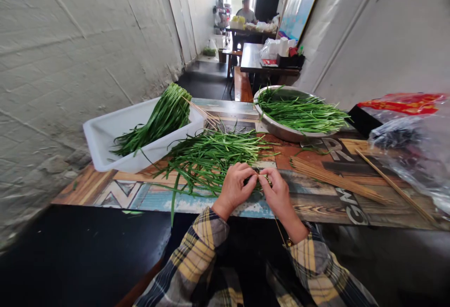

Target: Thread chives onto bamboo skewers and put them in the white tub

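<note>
1. hands: the left hand [235, 187] and right hand [279, 190] are both curled shut, fingertips meeting on a small chive bunch [259, 179] at the near edge of the surface [316, 204]. a thin skewer [280, 231] shows just beneath the right wrist.
2. risk: the pointed stick sits close to the fingers, so a slip could prick a fingertip. soft stalks pinched too hard may split or slide out of the grip. the loose chive pile [214, 154] lies right against the hands, so a sleeve could drag stalks over the edge.
3. count: two hands; one white tub [101, 136] and one metal bowl [281, 132], each holding chives; one loose pile; one skewer bundle [333, 178] with a single skewer [393, 185] lying apart; one plastic bag [415, 152] at the right.
</note>
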Demonstrator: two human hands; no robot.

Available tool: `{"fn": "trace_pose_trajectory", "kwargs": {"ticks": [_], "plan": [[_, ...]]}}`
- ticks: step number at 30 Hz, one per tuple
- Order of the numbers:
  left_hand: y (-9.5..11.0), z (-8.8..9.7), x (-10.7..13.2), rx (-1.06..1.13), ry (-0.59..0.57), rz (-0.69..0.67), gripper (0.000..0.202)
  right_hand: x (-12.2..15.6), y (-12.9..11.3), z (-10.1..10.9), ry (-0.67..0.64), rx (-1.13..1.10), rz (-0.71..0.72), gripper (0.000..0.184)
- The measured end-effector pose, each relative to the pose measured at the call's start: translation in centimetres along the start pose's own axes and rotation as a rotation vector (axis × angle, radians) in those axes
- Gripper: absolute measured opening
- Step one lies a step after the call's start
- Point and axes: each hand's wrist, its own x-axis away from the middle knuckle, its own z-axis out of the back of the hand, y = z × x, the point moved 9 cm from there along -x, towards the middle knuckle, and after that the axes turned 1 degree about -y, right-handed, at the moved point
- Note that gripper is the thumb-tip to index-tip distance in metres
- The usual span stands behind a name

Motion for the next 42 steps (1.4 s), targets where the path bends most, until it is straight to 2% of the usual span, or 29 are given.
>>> {"fn": "trace_pose_trajectory", "kwargs": {"ticks": [2, 7, 9, 13, 18, 21, 25, 27, 29, 33, 36, 42], "plan": [[-0.1, 0.7, 0.2, 0.001, 0.071, 0.004, 0.019, 0.0, 0.1, -0.1, 0.004, 0.010, -0.002, 0.019], [-2.4, 3.8, 1.3, -0.062, 0.437, 0.184, 0.019, -0.1, -0.2, -0.3, -0.028, 0.046, -0.004, 0.023], [-3.0, 4.2, 1.6, -0.123, 0.488, 0.242, 0.019, -0.1, -0.3, -0.4, -0.047, 0.062, -0.004, 0.024], [-3.2, 3.9, 1.4, -0.228, 0.454, 0.307, 0.015, 0.0, -0.4, -0.6, -0.060, 0.073, -0.003, 0.025], [-2.8, 4.1, 1.2, -0.441, 0.296, 0.302, 0.011, -0.2, -0.4, -0.7, -0.066, 0.081, 0.006, 0.026], [-3.8, 6.2, 1.5, -0.571, 0.273, 0.320, 0.017, -0.2, -0.3, -0.7, -0.071, 0.073, 0.009, 0.027], [-4.9, 9.9, 1.9, -0.687, 0.359, 0.392, 0.016, -0.1, -0.3, -0.6, -0.059, 0.057, 0.020, 0.026], [-4.4, 10.8, 1.7, -0.684, 0.403, 0.391, 0.015, -0.1, -0.3, -0.6, -0.056, 0.048, 0.025, 0.025], [-3.4, 10.3, 0.9, -0.649, 0.390, 0.339, 0.014, -0.1, -0.3, -0.7, -0.055, 0.038, 0.034, 0.025], [-2.2, 7.3, -1.1, -0.650, 0.226, 0.241, 0.012, 0.0, -0.4, -0.8, -0.056, 0.040, 0.039, 0.025], [-3.0, 6.4, -1.9, -0.696, 0.178, 0.272, 0.011, 0.0, -0.4, -0.8, -0.054, 0.033, 0.043, 0.025], [-4.6, 5.8, -2.5, -0.770, 0.118, 0.283, 0.018, -0.1, -0.3, -1.0, -0.067, 0.032, 0.049, 0.026]]}}
